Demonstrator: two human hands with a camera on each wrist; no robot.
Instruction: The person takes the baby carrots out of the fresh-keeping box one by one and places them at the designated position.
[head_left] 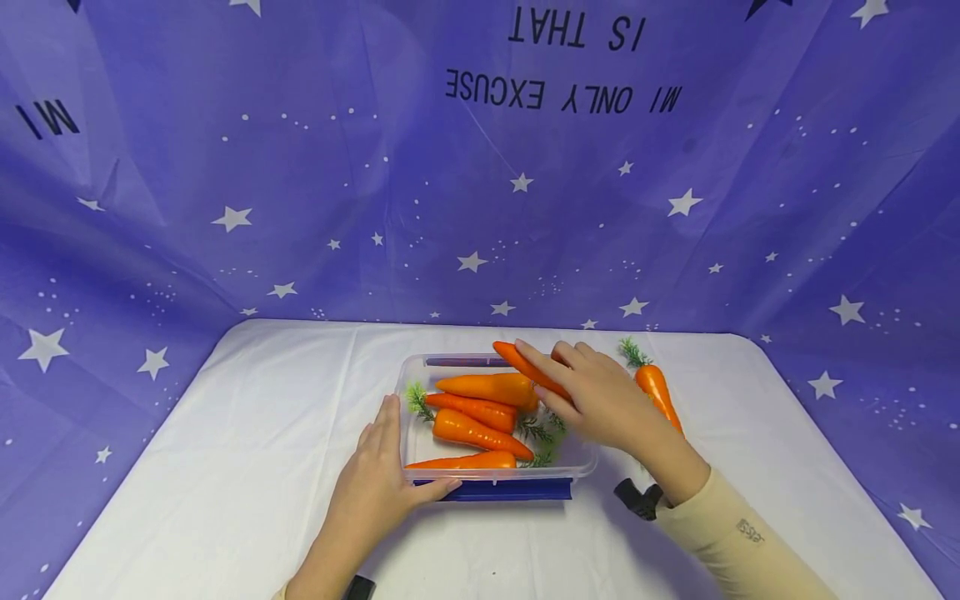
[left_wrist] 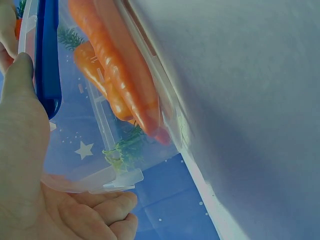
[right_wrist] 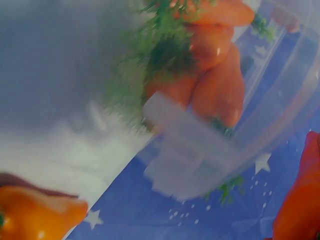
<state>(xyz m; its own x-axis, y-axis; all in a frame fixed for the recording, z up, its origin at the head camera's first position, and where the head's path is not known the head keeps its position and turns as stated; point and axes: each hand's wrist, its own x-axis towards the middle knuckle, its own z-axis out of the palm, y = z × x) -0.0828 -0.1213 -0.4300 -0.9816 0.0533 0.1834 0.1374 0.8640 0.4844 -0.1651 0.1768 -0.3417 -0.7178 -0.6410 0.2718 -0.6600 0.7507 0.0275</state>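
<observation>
A clear plastic box [head_left: 457, 473] with blue latches [head_left: 517, 490] stands on the white table, with several orange carrots [head_left: 472, 429] lying inside. My left hand [head_left: 375, 477] grips its near left corner, fingers along the left wall and thumb on the near latch. In the left wrist view the thumb [left_wrist: 20, 75] presses by the blue latch. My right hand [head_left: 603, 400] pinches another carrot [head_left: 525, 365] over the box's right rear, its tip pointing up and left. That held carrot [right_wrist: 300, 200] shows at the right wrist view's edge; its leafy end is hidden.
One carrot [head_left: 656, 393] with a green top lies on the white table [head_left: 225, 467] right of the box, partly behind the right forearm. A purple starred cloth [head_left: 390, 208] hangs behind the table. Black straps [head_left: 637, 500] show at the wrists.
</observation>
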